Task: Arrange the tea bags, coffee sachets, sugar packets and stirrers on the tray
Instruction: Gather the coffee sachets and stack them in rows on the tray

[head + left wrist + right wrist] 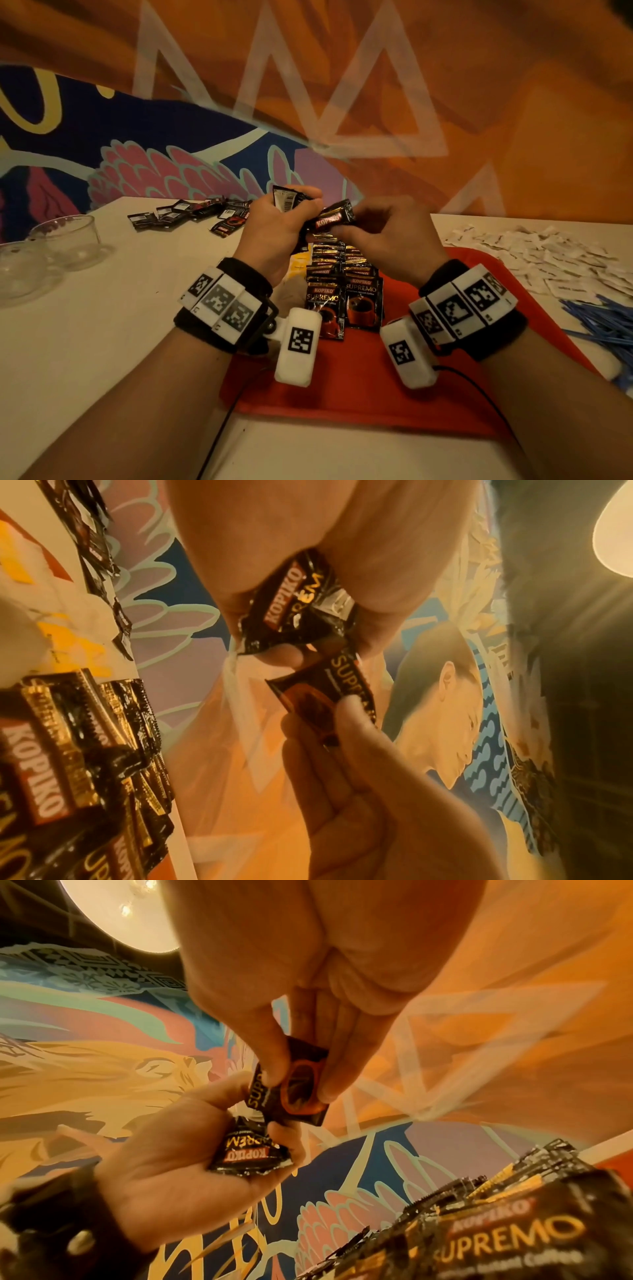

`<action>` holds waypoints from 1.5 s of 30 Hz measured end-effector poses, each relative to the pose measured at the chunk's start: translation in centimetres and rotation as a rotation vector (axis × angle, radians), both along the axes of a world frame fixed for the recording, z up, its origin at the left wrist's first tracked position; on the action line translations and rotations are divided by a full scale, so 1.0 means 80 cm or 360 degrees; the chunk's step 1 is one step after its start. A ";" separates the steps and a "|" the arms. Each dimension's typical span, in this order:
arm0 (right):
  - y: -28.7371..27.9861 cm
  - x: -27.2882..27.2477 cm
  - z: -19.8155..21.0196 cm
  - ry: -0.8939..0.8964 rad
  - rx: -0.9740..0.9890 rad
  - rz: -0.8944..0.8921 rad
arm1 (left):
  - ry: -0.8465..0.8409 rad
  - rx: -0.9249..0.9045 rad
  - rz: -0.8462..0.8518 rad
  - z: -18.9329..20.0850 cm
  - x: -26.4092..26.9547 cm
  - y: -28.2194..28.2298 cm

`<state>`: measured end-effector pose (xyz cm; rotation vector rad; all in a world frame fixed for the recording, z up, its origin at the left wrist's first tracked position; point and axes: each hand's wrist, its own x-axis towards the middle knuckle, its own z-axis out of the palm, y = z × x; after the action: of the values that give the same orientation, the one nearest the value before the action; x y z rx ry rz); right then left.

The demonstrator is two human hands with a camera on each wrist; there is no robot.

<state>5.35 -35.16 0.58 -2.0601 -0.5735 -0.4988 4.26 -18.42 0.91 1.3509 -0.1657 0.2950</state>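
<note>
Above the red tray (513, 308), my left hand (274, 229) grips a crumpled bunch of coffee sachets (286, 200) while my right hand (380, 233) pinches one sachet (334, 216) between thumb and fingers. Two overlapping rows of sachets (342, 287) lie on the tray below. I judge a snagged foil edge could drag a second sachet loose onto the rows.

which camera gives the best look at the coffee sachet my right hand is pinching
The right wrist view: the coffee sachet fills mid-frame, cup picture sharp, pinched by the right hand. The left wrist view shows it smaller; the head view shows only its Kopiko end.
</note>
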 end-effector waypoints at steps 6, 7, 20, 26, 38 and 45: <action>0.002 -0.001 -0.003 -0.0098 0.0021 0.0187 | 0.0095 0.0013 0.0011 0.002 0.002 0.010; 0.002 0.000 -0.004 -0.0110 -0.0030 0.0214 | 0.0111 0.0041 0.0045 0.001 0.004 0.010; -0.041 -0.021 0.010 0.0964 -0.0364 0.0035 | 0.0287 -0.0023 0.0001 -0.003 0.014 0.018; -0.062 -0.032 0.001 0.1386 -0.0444 -0.0072 | 0.0368 -0.0114 -0.0054 -0.006 0.018 0.024; -0.037 -0.042 -0.012 0.1565 -0.0427 -0.0179 | 0.0418 -0.0146 -0.0051 -0.008 0.022 0.027; -0.036 -0.043 -0.011 0.1559 -0.0388 -0.0195 | 0.0450 -0.0165 -0.0062 -0.007 0.021 0.027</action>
<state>1.93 -38.00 -0.28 -2.2573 0.0905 0.5455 5.90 -16.25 0.38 1.2701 0.0591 0.0765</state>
